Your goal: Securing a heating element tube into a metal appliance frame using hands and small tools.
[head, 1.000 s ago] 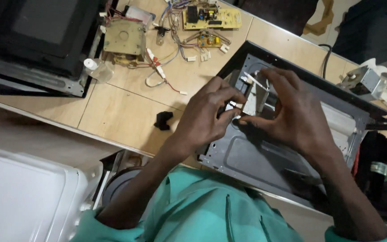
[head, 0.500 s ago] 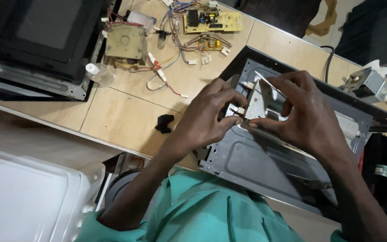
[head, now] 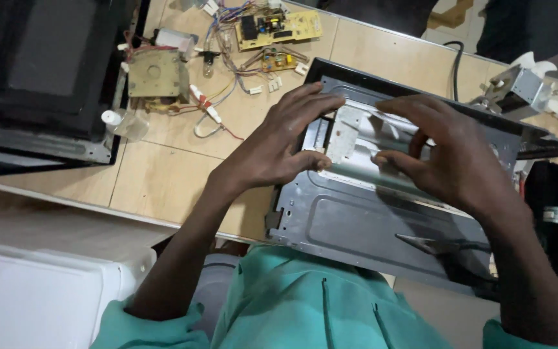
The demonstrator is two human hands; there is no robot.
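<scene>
A grey metal appliance chassis (head: 356,220) with a black rim lies on the tan table (head: 163,181) in front of me. Both hands work at a white plastic bracket (head: 347,132) mounted on its upper part. My left hand (head: 279,145) pinches the bracket's left side with thumb and fingers. My right hand (head: 447,158) grips the right side of the same bracket, fingers curled over it. Part of the bracket is hidden under my fingers.
A black microwave door and frame (head: 40,84) lies at the far left. Loose parts sit behind: a brass-coloured motor (head: 153,74), wires (head: 211,110), a circuit board (head: 279,29), a metal fan unit (head: 521,90). A white casing (head: 40,291) is at lower left. A black component (head: 550,207) is at right.
The view has shifted slightly. Both hands stay on the white bracket; my fingers have spread a little further apart along it.
</scene>
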